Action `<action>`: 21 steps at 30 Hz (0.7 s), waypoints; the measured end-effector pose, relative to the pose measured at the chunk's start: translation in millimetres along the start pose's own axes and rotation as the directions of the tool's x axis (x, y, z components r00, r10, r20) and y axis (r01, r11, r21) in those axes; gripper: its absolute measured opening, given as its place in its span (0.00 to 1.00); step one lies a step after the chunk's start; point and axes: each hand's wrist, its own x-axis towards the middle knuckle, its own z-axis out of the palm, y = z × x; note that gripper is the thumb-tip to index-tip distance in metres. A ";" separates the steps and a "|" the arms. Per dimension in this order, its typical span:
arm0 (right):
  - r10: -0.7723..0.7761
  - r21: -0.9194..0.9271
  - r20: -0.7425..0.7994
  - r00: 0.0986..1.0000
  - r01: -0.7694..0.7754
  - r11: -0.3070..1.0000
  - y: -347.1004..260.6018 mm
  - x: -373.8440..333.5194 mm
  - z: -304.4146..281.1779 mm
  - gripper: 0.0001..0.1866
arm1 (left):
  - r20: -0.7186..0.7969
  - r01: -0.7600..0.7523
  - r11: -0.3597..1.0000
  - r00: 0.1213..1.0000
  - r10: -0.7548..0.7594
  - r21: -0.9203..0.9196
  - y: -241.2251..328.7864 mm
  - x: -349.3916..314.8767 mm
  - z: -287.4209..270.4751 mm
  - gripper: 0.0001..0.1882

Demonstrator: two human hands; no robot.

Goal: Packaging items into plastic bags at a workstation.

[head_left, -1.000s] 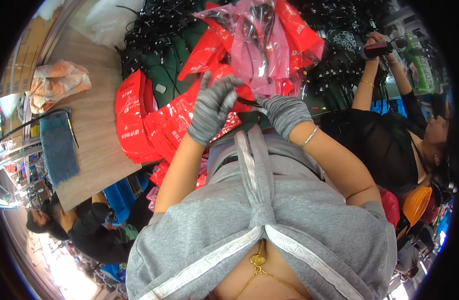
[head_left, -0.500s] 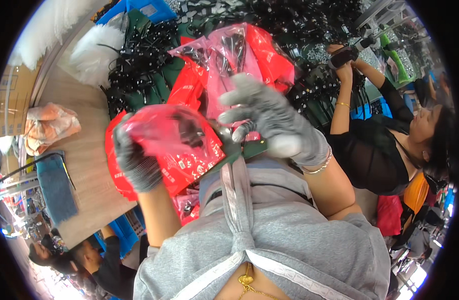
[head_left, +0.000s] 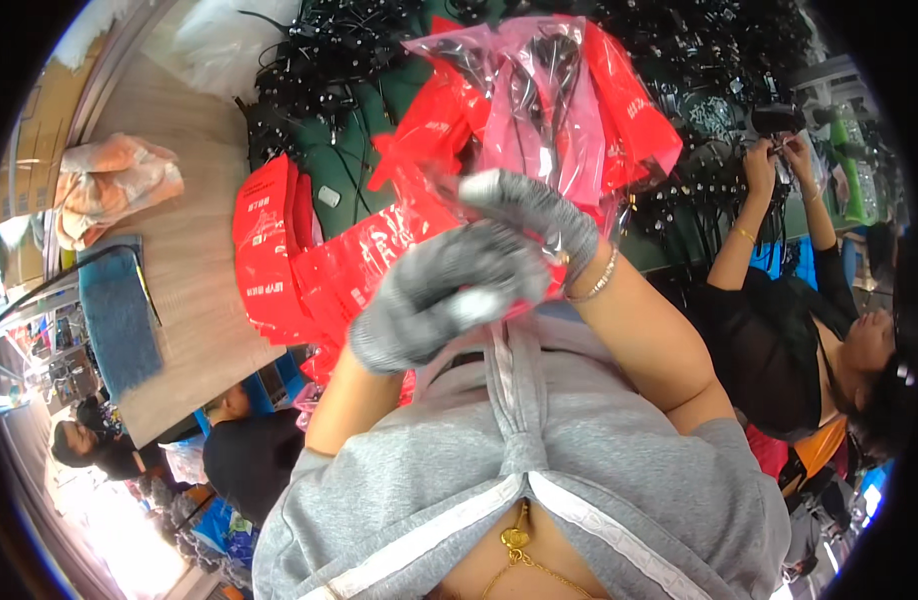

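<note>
Two grey knit-gloved hands meet close above the person's chest — the left hand (head_left: pixel 434 300) curled into a loose fist, the right hand (head_left: pixel 535 212) folded over it, both closed on a crinkly clear plastic bag with red print (head_left: pixel 539 110) that holds dark cables. The bag stands up between the hands and the green counter (head_left: pixel 354 165), with little free room around it: a glossy stack of flat red plastic bags (head_left: pixel 264 250) lies just left, and tangled black cables (head_left: pixel 324 50) crowd the far edge. Left of that, a pale wooden board (head_left: pixel 194 250) carries a blue cloth pad (head_left: pixel 119 315) and a soft orange-tinted bag (head_left: pixel 114 185). On the right, another person's raised hands (head_left: pixel 779 155) hold a dark object.
</note>
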 end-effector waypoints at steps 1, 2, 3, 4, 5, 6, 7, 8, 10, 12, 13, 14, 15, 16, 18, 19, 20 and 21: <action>0.070 -0.031 0.064 0.995 -0.068 0.997 -8.0 11.0 3.5 0.34 | 0.174 -0.143 0.975 0.970 0.173 -0.170 -12.6 5.3 -22.1 0.12; 0.144 -0.063 0.119 0.982 -0.138 0.988 -14.8 18.7 7.1 0.36 | 0.307 -0.239 0.902 0.882 0.356 -0.360 -20.4 5.8 -42.3 0.13; 0.164 -0.101 0.019 0.986 -0.162 0.982 -29.2 20.6 16.5 0.37 | 0.241 -0.267 0.952 0.924 0.296 -0.147 -17.3 -2.3 -58.2 0.14; 0.162 -0.102 0.009 0.987 -0.160 0.982 -30.7 20.3 16.0 0.37 | 0.244 -0.265 0.951 0.923 0.298 -0.157 -15.2 -12.0 -58.3 0.14; -0.027 -0.251 -0.022 0.999 0.020 0.968 -37.9 25.9 12.2 0.36 | 0.064 -0.111 0.986 0.991 0.119 -0.127 -15.3 -14.3 -59.2 0.15; -0.219 -0.400 -0.026 0.975 0.191 0.897 -44.8 31.6 8.0 0.36 | -0.116 0.051 0.990 0.991 -0.066 -0.129 -17.6 -13.4 -63.4 0.16; -0.388 -0.609 -0.068 0.919 0.270 0.746 -46.2 44.2 -6.2 0.38 | -0.194 0.118 0.992 0.973 -0.124 -0.043 -37.3 -6.9 -82.6 0.15; -0.410 -0.624 -0.078 0.909 0.276 0.731 -52.0 54.4 -14.8 0.38 | -0.379 0.165 0.986 0.911 -0.160 -0.020 -55.8 -1.4 -95.9 0.14; -0.617 -0.971 -0.140 0.774 -0.230 -0.068 -54.8 63.6 -36.0 0.37 | -0.641 0.342 0.937 0.705 -0.304 -0.068 -116.1 -3.3 -159.5 0.13; -0.503 -0.784 -0.336 0.796 -0.532 -0.320 -44.1 74.9 -91.5 0.36 | -0.696 0.357 0.931 0.650 -0.305 -0.075 -146.3 -2.1 -223.9 0.14; -0.413 -0.739 -0.453 0.790 -0.592 -0.322 -45.2 84.6 -128.1 0.36 | -0.702 0.370 0.929 0.655 -0.279 -0.024 -155.3 11.7 -243.6 0.17; -0.412 -0.653 -0.467 0.782 -0.620 -0.435 -45.9 91.1 -112.2 0.37 | -0.757 0.377 0.921 0.629 -0.178 0.096 -180.8 16.1 -283.1 0.20; -0.388 -0.578 -0.465 0.796 -0.605 -0.548 -38.7 99.9 -87.1 0.37 | -0.791 0.395 0.868 0.612 -0.004 0.302 -216.3 -1.9 -353.8 0.25; -0.447 -0.608 -0.377 0.811 -0.581 -0.541 -39.2 100.0 -109.7 0.37 | -0.821 0.519 0.772 0.571 0.005 0.365 -214.9 46.3 -337.1 0.35; -0.482 -0.647 -0.274 0.832 -0.530 -0.548 -16.6 96.3 -117.4 0.36 | -0.763 0.515 0.703 0.644 0.060 0.491 -231.4 58.8 -362.5 0.45; -0.496 -0.659 -0.270 0.825 -0.534 -0.530 -11.8 95.9 -115.9 0.36 | -0.780 0.719 0.401 0.625 -0.018 0.567 -230.4 79.4 -360.6 0.49; -0.518 -0.665 -0.248 0.819 -0.533 -0.524 -24.5 99.1 -121.5 0.37 | -0.808 0.810 0.056 0.586 -0.062 0.584 -223.9 114.5 -350.4 0.53; -0.557 -0.629 -0.264 0.787 -0.579 -0.519 -41.8 96.1 -133.6 0.37 | -0.853 0.870 0.057 0.491 -0.178 0.489 -204.1 153.9 -306.5 0.53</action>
